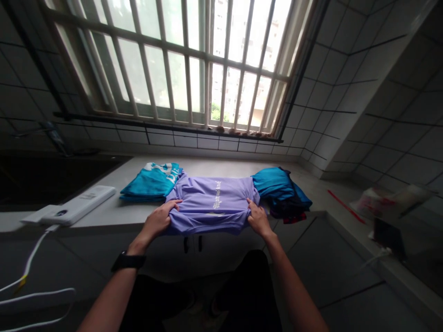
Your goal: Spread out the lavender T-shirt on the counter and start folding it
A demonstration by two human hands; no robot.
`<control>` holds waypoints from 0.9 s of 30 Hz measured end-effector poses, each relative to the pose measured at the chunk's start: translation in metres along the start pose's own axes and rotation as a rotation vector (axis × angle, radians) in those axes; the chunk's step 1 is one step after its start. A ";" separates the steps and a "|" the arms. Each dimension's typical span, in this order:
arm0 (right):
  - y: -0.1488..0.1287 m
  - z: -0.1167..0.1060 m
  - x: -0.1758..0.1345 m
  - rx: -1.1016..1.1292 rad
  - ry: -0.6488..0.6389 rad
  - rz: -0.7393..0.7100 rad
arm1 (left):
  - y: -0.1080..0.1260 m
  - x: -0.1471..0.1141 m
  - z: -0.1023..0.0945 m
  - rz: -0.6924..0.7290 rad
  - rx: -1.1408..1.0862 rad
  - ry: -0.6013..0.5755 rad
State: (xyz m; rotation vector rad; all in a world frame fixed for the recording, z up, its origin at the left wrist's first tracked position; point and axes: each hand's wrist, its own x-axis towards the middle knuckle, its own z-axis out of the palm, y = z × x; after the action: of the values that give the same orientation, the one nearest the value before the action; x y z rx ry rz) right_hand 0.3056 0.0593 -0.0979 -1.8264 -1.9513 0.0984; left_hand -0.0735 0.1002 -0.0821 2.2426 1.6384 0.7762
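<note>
A lavender T-shirt (197, 191) with white lettering lies spread on the counter, its near part hanging over the front edge. My left hand (162, 216) grips the shirt's left side, fingers closed on the cloth. On the right side, my right hand (258, 216) pinches the fabric too. Left of the shirt sits a folded teal shirt (148, 182) with white print, touching the lavender cloth. A pile of blue and dark clothes (277, 186) rests against its right side.
A white power bank (79, 205) with a cable (32, 258) lies on the counter (100, 216) at left. Behind it is a dark sink (51, 173). A barred window (187, 60) stands at the back. On the right counter are a red strip (346, 206) and blurred plastic bags (377, 200).
</note>
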 end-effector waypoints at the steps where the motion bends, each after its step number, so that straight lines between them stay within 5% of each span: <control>1: -0.001 0.000 0.000 0.004 0.005 0.004 | 0.000 0.000 -0.001 -0.001 0.001 -0.001; 27: -0.003 0.004 -0.001 -0.042 -0.007 0.028 | -0.010 0.006 0.000 0.002 0.003 -0.007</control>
State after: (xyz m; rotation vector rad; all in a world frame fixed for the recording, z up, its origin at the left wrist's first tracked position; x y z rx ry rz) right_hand 0.3011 0.0589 -0.1011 -1.8825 -1.9475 0.0737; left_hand -0.0797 0.1091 -0.0857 2.2467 1.6356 0.7658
